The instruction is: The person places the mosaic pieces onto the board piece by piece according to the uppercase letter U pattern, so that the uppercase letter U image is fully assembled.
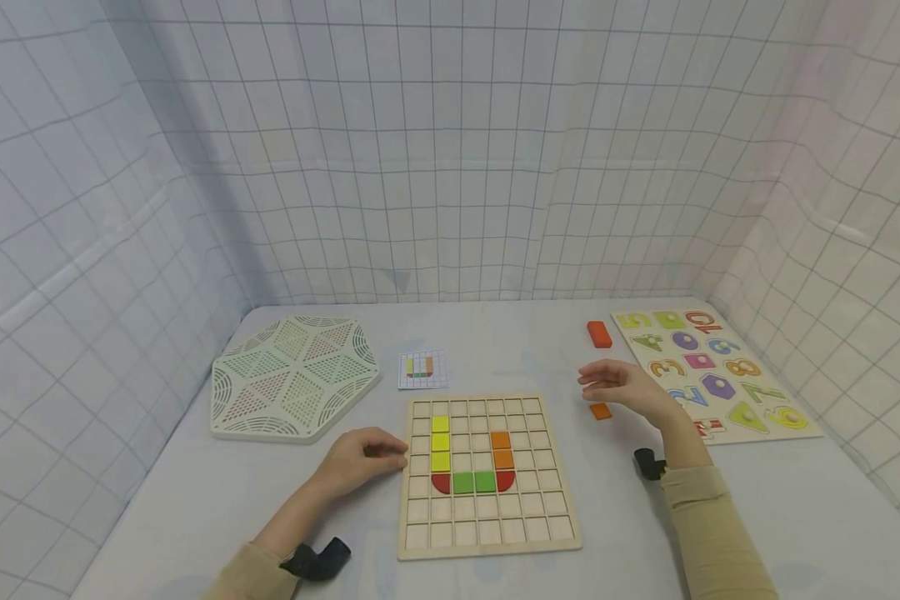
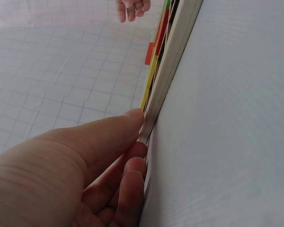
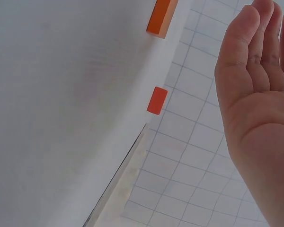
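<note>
A wooden grid board [image 1: 487, 512] lies flat on the table, bearing a U shape of yellow, red, green and orange tiles. My left hand [image 1: 362, 460] is at its left edge. In the left wrist view, the left thumb [image 2: 118, 126] meets the top of the edge, while the fingers curl against its side. To the right of the board, my right hand [image 1: 630, 390] hovers above an orange tile [image 1: 601, 411], holding nothing, its fingers loosely bent. Its palm faces the camera in the right wrist view, apart from the orange piece [image 3: 162, 19].
Behind the board lies a small pattern card [image 1: 423, 369] printed with a similar U. A red block [image 1: 599, 334] sits beyond my right hand, beside a number puzzle board [image 1: 720, 375]. At the left is a hexagonal patterned board [image 1: 296, 379]. Grid-lined cloth walls [image 1: 435, 167] enclose the table.
</note>
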A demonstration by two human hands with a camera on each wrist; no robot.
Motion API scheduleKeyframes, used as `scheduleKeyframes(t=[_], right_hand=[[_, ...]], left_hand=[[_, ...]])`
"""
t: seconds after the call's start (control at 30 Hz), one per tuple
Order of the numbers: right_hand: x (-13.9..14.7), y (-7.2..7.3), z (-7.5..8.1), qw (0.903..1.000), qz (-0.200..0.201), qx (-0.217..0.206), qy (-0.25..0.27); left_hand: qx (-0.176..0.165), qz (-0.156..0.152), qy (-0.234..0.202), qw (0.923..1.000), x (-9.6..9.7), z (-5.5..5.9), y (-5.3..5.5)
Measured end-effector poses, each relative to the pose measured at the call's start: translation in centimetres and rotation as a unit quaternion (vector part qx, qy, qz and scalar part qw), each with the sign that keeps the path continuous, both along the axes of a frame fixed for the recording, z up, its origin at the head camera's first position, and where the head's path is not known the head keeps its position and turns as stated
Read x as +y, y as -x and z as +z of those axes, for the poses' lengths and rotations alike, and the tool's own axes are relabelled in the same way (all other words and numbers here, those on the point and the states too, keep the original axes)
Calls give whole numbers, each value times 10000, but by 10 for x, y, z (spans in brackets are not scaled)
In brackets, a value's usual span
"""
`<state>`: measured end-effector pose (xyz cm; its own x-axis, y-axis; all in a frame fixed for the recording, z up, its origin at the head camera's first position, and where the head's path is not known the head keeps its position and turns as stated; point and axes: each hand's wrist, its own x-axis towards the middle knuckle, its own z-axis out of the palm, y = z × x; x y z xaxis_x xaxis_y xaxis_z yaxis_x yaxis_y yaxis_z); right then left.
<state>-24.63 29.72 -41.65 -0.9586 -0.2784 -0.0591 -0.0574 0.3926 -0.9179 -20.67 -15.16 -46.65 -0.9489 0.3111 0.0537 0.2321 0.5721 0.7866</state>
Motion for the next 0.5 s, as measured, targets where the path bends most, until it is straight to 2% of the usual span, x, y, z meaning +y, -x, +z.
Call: scheduleKeyframes(t=[0.5], right_hand=[[2,0,-2,9999,-104,-130,26]], left_hand=[[-9,25,33,10000,0,1,-1]])
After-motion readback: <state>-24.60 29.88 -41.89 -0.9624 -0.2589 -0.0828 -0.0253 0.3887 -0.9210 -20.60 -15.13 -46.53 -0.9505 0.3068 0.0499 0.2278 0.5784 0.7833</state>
